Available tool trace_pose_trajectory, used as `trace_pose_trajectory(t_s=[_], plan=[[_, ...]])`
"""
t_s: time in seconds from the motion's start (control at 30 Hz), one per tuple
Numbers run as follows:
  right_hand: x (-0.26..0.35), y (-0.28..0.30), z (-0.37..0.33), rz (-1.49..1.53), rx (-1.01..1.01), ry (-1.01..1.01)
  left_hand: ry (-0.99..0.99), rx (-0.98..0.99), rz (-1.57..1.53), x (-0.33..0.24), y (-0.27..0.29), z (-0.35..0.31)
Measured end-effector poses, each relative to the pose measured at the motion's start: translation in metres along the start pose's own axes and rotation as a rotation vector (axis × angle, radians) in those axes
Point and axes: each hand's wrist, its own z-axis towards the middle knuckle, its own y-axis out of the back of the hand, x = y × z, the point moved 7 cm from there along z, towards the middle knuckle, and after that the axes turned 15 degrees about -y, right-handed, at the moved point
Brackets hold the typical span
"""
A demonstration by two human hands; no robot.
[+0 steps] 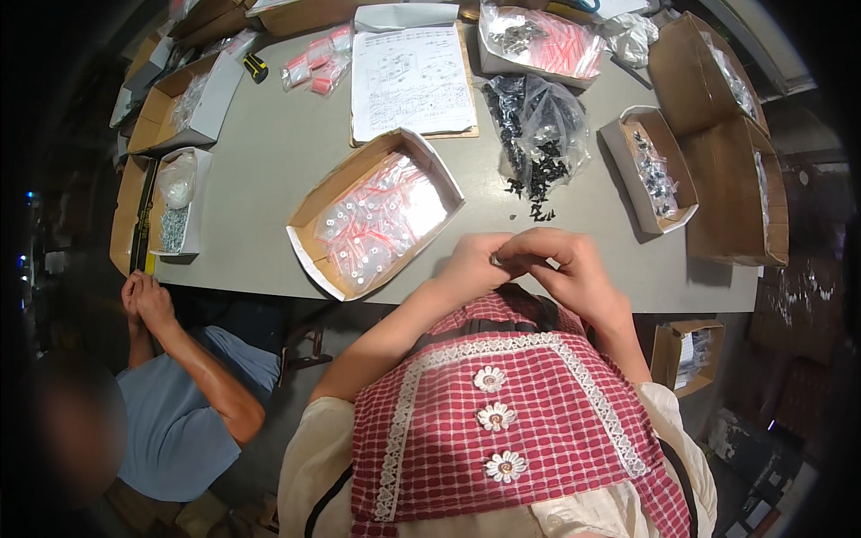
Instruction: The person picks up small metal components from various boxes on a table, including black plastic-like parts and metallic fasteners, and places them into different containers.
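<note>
Small piece [496, 259], partly hidden and too tiny to identify, sits at the fingertips between the two hands, over the near edge of the table [260, 188]. Left hand [473, 260] is drawn in narrow, its thumb and fingers pinching the piece. Right hand [567, 262] is bent, its thumb and forefinger narrowed to tips that meet at the same spot; I cannot tell whether they grip it too. Both wrists are close to the apron [498, 377], which is red-checked with three white flowers.

Just left of the hands, a box [312, 267] stands at a slant, holding clear bags [372, 224] with red edges and white round bits inside. Beyond the hands, black parts [541, 179] spill from a clear sack [560, 117] onto the table. Printed paper [413, 81] lies on a board behind the box, with a yellow-and-black cutter [256, 67] farther left. To the right, a narrow white carton [623, 157] holds small bagged parts, near tall brown cartons [731, 202]. At far left, a tray [196, 220] holds screws [175, 230], and a co-worker in a blue shirt [193, 421] sits with hands together [149, 300] near the table's edge
</note>
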Motion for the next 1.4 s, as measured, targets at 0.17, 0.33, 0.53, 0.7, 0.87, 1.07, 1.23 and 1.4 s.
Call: trace_pose_trajectory(t_s=[0.17,0.33,0.53,0.7,0.87,1.07,1.23,1.4], plan=[[0.016,-0.004,0.001,-0.126,0.025,-0.009,0.076,-0.04,-0.084,0.006,0.001,-0.006],[0.016,-0.002,0.001,-0.1,-0.037,-0.002,0.008,-0.062,-0.006,0.002,0.003,-0.002],[0.015,-0.003,-0.001,-0.14,-0.086,0.033,-0.003,-0.027,-0.002,-0.007,0.005,-0.001],[0.011,-0.003,-0.002,-0.099,-0.075,0.026,-0.015,-0.035,-0.02,-0.002,0.004,-0.002],[0.02,-0.005,-0.006,-0.201,-0.038,0.131,-0.104,-0.02,0.008,-0.005,0.004,0.0],[0.023,0.009,-0.009,-0.21,-0.044,0.23,-0.08,0.038,-0.042,-0.008,0.005,0.001],[0.024,-0.004,-0.011,-0.432,-0.03,0.311,-0.107,0.095,0.002,-0.001,0.003,-0.001],[0.011,0.002,-0.008,-0.268,-0.114,0.276,-0.072,-0.014,0.009,-0.006,0.007,0.001]])
